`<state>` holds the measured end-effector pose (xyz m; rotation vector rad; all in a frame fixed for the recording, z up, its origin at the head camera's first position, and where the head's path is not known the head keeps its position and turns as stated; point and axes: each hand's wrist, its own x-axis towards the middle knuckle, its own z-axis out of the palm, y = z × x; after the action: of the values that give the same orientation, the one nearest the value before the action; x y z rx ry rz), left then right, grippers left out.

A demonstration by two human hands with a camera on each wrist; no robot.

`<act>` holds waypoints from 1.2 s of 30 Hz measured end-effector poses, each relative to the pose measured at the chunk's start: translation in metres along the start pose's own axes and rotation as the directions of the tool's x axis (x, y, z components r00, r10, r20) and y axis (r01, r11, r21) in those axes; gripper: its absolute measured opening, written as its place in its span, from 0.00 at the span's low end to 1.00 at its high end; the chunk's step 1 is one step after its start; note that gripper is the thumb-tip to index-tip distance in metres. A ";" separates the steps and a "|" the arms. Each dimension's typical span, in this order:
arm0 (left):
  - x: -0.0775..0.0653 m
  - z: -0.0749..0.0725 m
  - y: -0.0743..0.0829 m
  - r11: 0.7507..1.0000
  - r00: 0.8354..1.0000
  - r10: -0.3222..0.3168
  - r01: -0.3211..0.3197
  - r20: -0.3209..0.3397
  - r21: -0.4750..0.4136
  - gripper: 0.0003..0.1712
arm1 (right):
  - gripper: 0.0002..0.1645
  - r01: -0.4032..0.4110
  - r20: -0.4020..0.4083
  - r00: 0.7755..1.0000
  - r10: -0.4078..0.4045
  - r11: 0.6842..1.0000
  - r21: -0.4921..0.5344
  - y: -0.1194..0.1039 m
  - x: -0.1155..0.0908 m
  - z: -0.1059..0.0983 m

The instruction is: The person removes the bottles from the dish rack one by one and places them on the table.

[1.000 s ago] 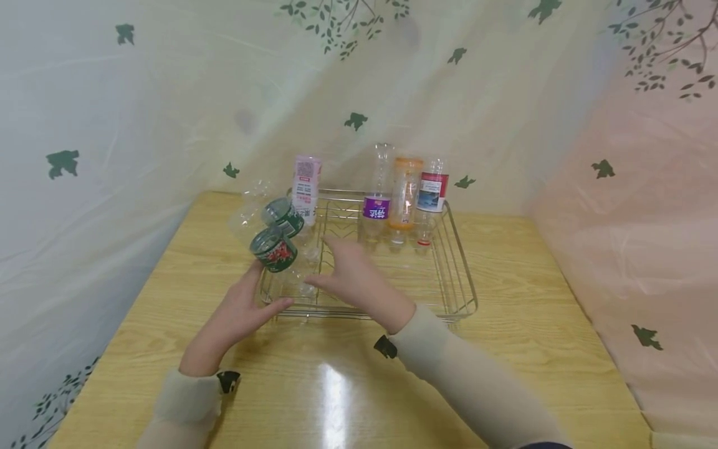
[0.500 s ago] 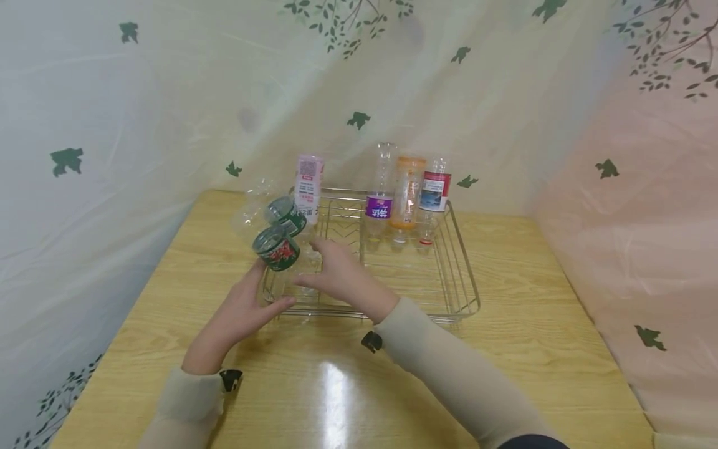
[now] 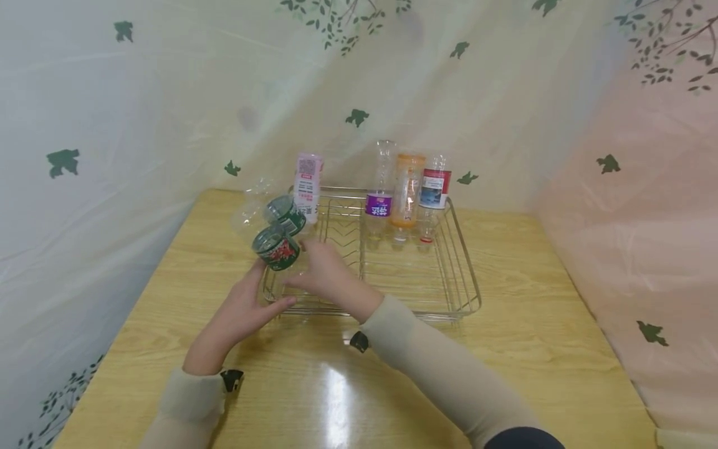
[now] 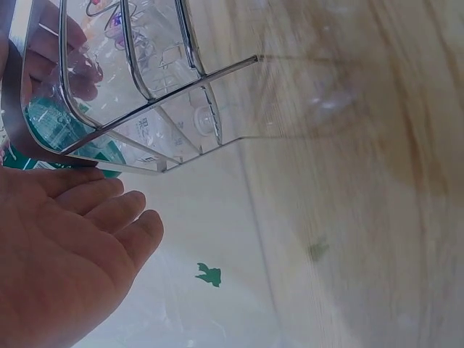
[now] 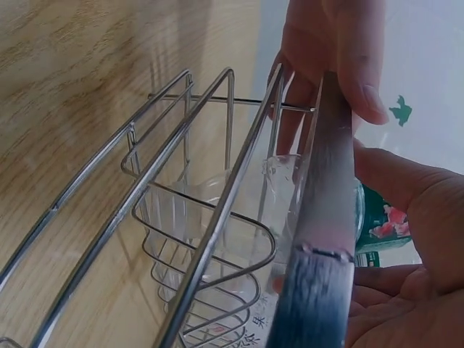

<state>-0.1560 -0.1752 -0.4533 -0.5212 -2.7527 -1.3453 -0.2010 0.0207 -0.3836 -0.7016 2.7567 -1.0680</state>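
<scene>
A clear bottle with a green label (image 3: 277,251) leans in the left end of a wire rack (image 3: 468,262), base up. Behind it leans a second green-labelled bottle (image 3: 288,218). My left hand (image 3: 238,315) is at the rack's front left corner, its straight fingers (image 4: 119,206) by the rim and its thumb apart. My right hand (image 3: 328,271) is over the rack, right of the nearer bottle; in the right wrist view, thumb and fingers stand apart on either side of the green label. The bottle's lower part is partly hidden by the hands and wires.
A pink-and-white labelled bottle (image 3: 307,190) stands upside down at the rack's back left, beside a clear bottle (image 3: 255,202). Further right are bottles with a purple label (image 3: 378,204), orange ends (image 3: 406,187) and a red-blue label (image 3: 434,189). A wooden table (image 3: 521,312) supports the rack.
My right hand has moved left across the rack, closer to the nearer green-labelled bottle. The left hand and the bottles have stayed in place.
</scene>
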 end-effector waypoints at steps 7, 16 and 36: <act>0.002 0.003 0.002 1.000 1.000 0.014 -0.014 -0.008 0.014 0.60 | 0.50 -0.006 -0.015 1.000 0.006 1.000 0.023 0.001 0.000 0.002; 0.000 0.002 0.003 0.999 1.000 0.009 -0.009 -0.012 0.031 0.61 | 0.44 -0.035 -0.037 0.999 0.037 0.998 0.044 -0.001 0.003 0.011; -0.003 0.001 0.005 0.998 1.000 -0.011 0.011 -0.011 0.057 0.64 | 0.49 0.044 -0.145 0.989 -0.037 0.998 0.046 -0.003 -0.006 0.005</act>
<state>-0.1519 -0.1729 -0.4507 -0.4951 -2.7805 -1.2638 -0.1934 0.0181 -0.3861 -0.7033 2.8355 -1.2364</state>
